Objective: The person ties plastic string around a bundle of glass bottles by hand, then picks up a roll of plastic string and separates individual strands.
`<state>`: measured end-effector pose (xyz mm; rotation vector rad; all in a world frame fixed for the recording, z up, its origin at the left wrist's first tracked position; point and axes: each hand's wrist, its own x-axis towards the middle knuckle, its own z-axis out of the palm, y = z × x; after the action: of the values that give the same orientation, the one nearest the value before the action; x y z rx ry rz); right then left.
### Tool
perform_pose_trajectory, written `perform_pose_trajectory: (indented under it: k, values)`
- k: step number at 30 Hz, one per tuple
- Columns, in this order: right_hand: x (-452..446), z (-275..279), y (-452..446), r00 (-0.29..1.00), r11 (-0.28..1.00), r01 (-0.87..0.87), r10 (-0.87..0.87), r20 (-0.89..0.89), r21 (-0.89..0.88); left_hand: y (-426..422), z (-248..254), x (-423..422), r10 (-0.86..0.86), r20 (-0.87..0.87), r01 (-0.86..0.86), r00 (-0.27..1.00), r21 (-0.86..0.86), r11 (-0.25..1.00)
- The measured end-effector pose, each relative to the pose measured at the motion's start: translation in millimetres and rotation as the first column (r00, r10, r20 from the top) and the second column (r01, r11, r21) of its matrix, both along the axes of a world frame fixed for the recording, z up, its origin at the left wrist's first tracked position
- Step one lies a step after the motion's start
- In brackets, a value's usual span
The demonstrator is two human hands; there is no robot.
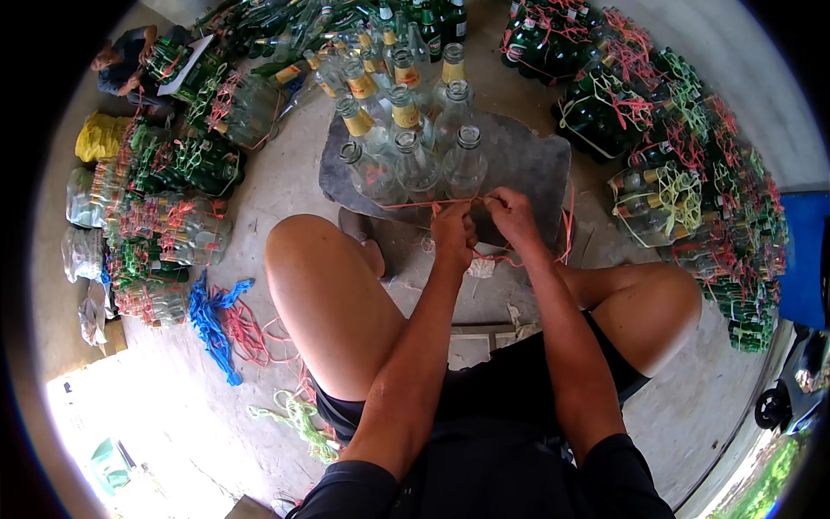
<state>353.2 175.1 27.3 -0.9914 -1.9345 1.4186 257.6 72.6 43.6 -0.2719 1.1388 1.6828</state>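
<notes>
Several clear glass bottles point(418, 169) stand upright in a tight group on a dark stone slab point(527, 160) in front of me. Some carry yellow labels on their necks. A red plastic string point(406, 205) runs low along the near side of the group. My left hand point(453, 230) is closed on this string just in front of the nearest bottles. Close beside it, my right hand point(510, 216) pinches the string too, at the right front of the group. A loose length of string hangs on the right, by the slab's edge.
Bundles of bottles tied with string are piled on the left point(173, 229) and right point(657, 203). Green bottles point(285, 35) lie heaped at the back. Blue string point(216, 320) and red string point(251, 333) lie on the floor. Another person point(130, 65) sits at the far left.
</notes>
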Motion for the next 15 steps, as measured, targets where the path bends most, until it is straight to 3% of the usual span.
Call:
perform_pose_trajectory:
  k: [9,12,15]
  values:
    - [0,3,2,0.998,1.000,-0.012,0.013,0.054,-0.007,1,-10,1,0.036,-0.005,-0.036,0.999,-0.004,0.999]
    - [-3,6,4,0.999,0.979,-0.006,-0.003,0.046,0.204,1,-11,1,0.064,-0.047,-0.063,0.997,0.008,0.998]
    - [-6,10,9,0.983,0.937,-0.059,-0.006,0.183,0.346,2,-9,2,0.093,-0.097,-0.094,0.991,-0.001,0.996]
